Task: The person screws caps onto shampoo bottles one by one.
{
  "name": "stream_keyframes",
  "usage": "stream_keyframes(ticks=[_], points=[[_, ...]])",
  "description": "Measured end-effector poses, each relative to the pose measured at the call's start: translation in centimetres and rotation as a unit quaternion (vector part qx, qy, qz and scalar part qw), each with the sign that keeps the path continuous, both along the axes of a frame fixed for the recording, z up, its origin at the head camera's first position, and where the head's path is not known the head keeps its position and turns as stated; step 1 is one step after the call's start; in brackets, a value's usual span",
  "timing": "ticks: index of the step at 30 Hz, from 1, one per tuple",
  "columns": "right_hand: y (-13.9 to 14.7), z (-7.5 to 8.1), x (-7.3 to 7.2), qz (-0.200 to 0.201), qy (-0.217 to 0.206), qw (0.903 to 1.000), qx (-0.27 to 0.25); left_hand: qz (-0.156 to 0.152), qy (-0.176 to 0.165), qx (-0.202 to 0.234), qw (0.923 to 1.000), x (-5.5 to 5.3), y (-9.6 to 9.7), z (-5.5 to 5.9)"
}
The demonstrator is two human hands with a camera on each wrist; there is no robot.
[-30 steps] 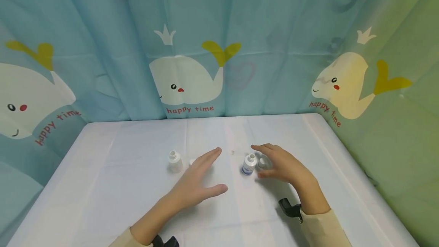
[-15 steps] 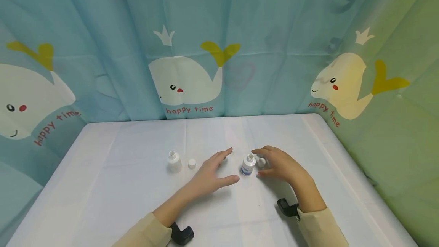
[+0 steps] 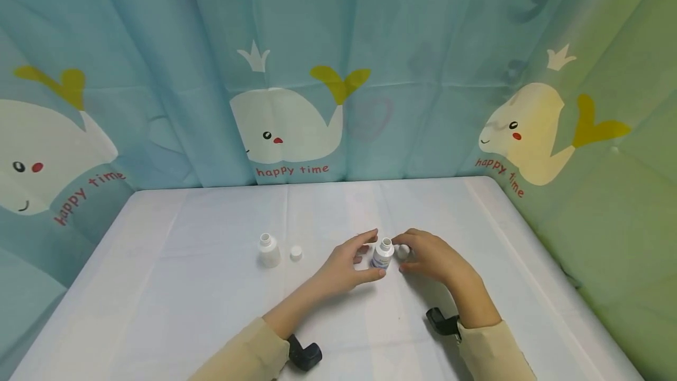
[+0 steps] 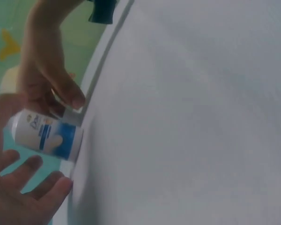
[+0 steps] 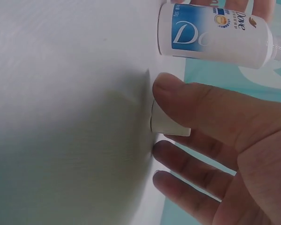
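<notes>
A white Dove bottle with a blue-banded label stands upright and uncapped right of the table's middle. My left hand is beside it, thumb in front and fingers curving behind; the left wrist view shows a gap between the fingers and the bottle. To the bottle's right, a white cap lies on the table between the spread thumb and fingers of my right hand. In the right wrist view the thumb partly covers the cap, and no firm pinch shows.
A second white bottle, plain and uncapped, stands to the left with another white cap near it. All rest on a white-covered table. A blue curtain printed with whales hangs behind, with a green one at the right.
My left hand has moved right, from near the left cap to around the labelled bottle, uncovering that cap. My right hand has stayed around its cap with little motion.
</notes>
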State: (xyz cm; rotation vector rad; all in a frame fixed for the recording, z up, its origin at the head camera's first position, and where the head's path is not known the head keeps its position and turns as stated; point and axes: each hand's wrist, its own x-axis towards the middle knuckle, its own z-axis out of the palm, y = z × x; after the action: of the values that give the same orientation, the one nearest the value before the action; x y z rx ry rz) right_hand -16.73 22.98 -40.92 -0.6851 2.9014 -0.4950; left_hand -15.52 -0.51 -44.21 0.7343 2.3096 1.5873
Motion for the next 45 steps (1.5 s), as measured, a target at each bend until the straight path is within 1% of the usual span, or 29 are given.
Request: stream_keyframes(ticks=[3, 5, 10, 14, 26, 29, 32, 36, 39, 45], points=[[0.0, -0.1, -0.1, -0.007, -0.001, 1.0000, -0.002, -0.005, 0.009, -0.003, 0.9999, -0.1, 0.5, -0.2], [0.0, -0.2, -0.1, -0.008, 0.002, 1.0000, -0.003, -0.009, 0.012, 0.002, 0.9999, -0.2, 0.8, -0.3], [0.0, -0.2, -0.1, -0.001, 0.015, 0.9999, -0.001, -0.009, 0.006, 0.019, 0.9998, -0.3, 1.3, -0.4], [0.0, -0.2, 0.0, 0.004, 0.021, 0.9998, 0.002, 0.002, 0.004, 0.025, 0.9997, -0.4, 1.5, -0.5], [0.0, 0.2, 0.0, 0.001, 0.030, 0.9995, -0.008, 0.032, 0.012, 0.030, 0.9990, -0.9, 1.9, -1.2], [0.1, 0.4, 0.0, 0.006, 0.042, 0.9991, -0.009, 0.033, 0.015, 0.030, 0.9989, -0.9, 2.0, -1.3], [0.1, 0.6, 0.1, 0.015, 0.063, 0.9978, -0.018, 0.031, 0.017, 0.033, 0.9988, -0.8, 1.9, -1.2], [0.2, 1.0, 0.2, 0.035, 0.098, 0.9937, -0.042, 0.025, 0.021, 0.035, 0.9988, -0.6, 1.7, -1.0], [0.2, 1.4, 0.4, 0.045, 0.119, 0.9904, -0.054, 0.022, 0.030, 0.028, 0.9989, -0.4, 1.5, -0.8], [0.0, 2.3, 0.8, 0.049, 0.134, 0.9868, -0.076, 0.024, 0.049, 0.016, 0.9984, 0.2, 0.8, -0.1]])
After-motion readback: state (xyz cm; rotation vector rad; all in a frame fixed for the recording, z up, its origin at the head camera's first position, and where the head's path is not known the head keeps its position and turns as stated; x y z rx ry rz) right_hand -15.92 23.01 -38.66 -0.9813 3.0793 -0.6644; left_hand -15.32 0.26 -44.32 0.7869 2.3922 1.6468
